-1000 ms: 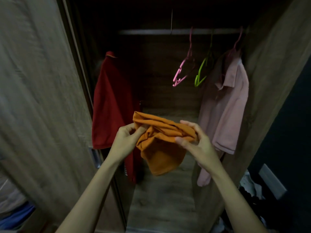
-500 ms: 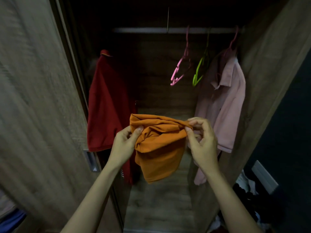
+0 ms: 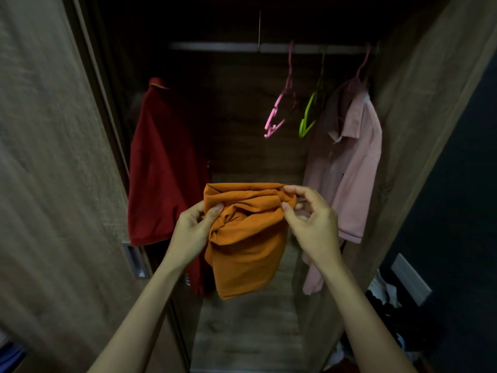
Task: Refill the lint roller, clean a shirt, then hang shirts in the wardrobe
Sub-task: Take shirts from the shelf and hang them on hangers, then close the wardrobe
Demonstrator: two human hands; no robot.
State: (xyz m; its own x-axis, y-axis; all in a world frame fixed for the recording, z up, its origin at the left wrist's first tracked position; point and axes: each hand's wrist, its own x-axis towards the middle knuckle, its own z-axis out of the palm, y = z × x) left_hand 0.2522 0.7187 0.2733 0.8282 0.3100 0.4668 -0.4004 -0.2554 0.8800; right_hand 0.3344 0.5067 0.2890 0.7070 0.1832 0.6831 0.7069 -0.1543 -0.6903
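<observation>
I hold a bunched orange shirt [image 3: 246, 246] in front of the open wardrobe. My left hand [image 3: 192, 232] pinches its left edge and my right hand [image 3: 309, 222] pinches its upper right corner. The cloth hangs crumpled below my fingers. On the wardrobe rail [image 3: 215, 46] hang a red shirt [image 3: 161, 168] at the left and a pink shirt [image 3: 347, 168] at the right. Between them dangle an empty pink hanger [image 3: 279, 114] and an empty green hanger [image 3: 309, 114].
A wooden sliding door [image 3: 53, 184] with a metal recessed handle [image 3: 135, 261] fills the left. The wardrobe's right wall [image 3: 419, 117] stands close to the pink shirt. Loose clothes [image 3: 387, 297] lie on the floor at the lower right beside a dark wall.
My right hand has shifted from lying over the shirt to pinching its upper right corner. The top edge is stretched straighter between my hands, and the view has moved closer.
</observation>
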